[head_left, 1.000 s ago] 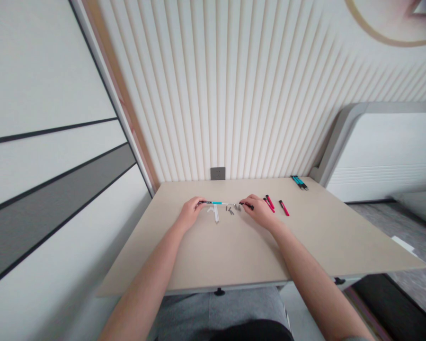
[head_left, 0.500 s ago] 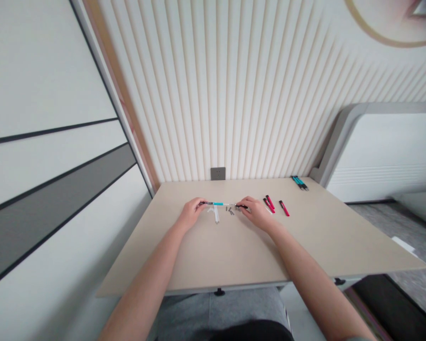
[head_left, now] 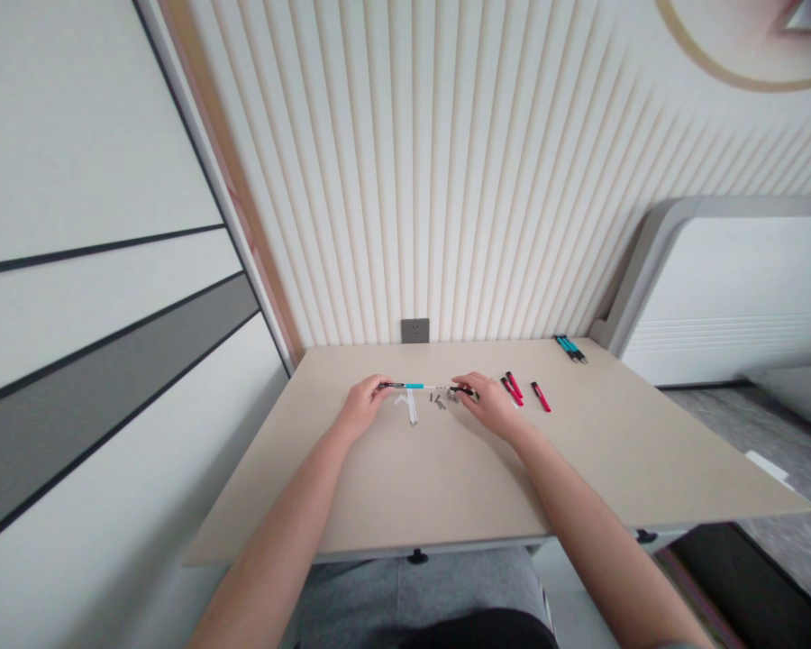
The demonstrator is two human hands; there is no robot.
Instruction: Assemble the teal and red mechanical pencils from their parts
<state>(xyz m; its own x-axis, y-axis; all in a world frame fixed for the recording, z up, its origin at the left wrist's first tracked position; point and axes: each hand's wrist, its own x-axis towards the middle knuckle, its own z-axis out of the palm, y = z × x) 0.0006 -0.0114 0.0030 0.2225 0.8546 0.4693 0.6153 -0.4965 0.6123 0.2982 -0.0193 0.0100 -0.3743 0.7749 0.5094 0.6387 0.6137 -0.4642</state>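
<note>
My left hand [head_left: 363, 401] pinches the black end of a blue pen barrel [head_left: 414, 387] above the table. A thin white refill [head_left: 431, 388] stretches rightward from the barrel. On the right, my right hand [head_left: 483, 397] has its fingers closed on a black pen part [head_left: 460, 391] in line with the refill. Below the barrel lie white refills [head_left: 412, 410] and small white pieces [head_left: 401, 398]. Several small grey parts [head_left: 439, 403] are scattered between the hands.
Three red pens with black ends [head_left: 542, 397] lie right of my right hand on the beige table [head_left: 446, 487]. Blue-and-black pens [head_left: 570, 349] rest at the back right corner. A grey socket [head_left: 414, 331] is on the ribbed wall behind.
The pen parts between the hands have shifted very slightly. Both hands keep nearly the same place and grip.
</note>
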